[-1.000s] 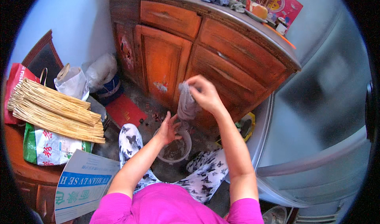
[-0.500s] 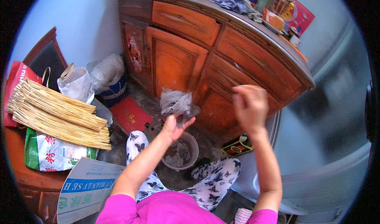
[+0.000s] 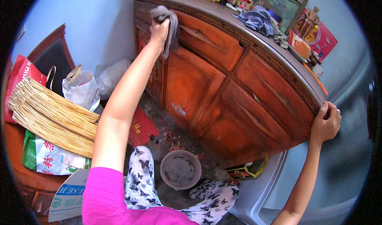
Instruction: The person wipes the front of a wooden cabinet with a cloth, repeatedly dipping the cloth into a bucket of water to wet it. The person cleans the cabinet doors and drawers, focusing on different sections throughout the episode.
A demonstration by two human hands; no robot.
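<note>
My left hand is wrapped round a crumpled grey cloth. It presses the cloth to the upper left front of a reddish-brown wooden cabinet, near the drawer at that end. Out to the right, my right hand has its fingers curled over the front right corner of the cabinet's top. Between my knees, a round plastic basin with murky grey contents stands on the floor.
On the cabinet top lie a blue cloth, a framed picture and small items. To the left, a bundle of thin sticks lies over a white-and-green bag. A red mat and a dark box are on the floor.
My left hand has carried the grey cloth from above the basin up to the cabinet's upper left. My right hand has moved outward and taken hold of the cabinet's right corner.
</note>
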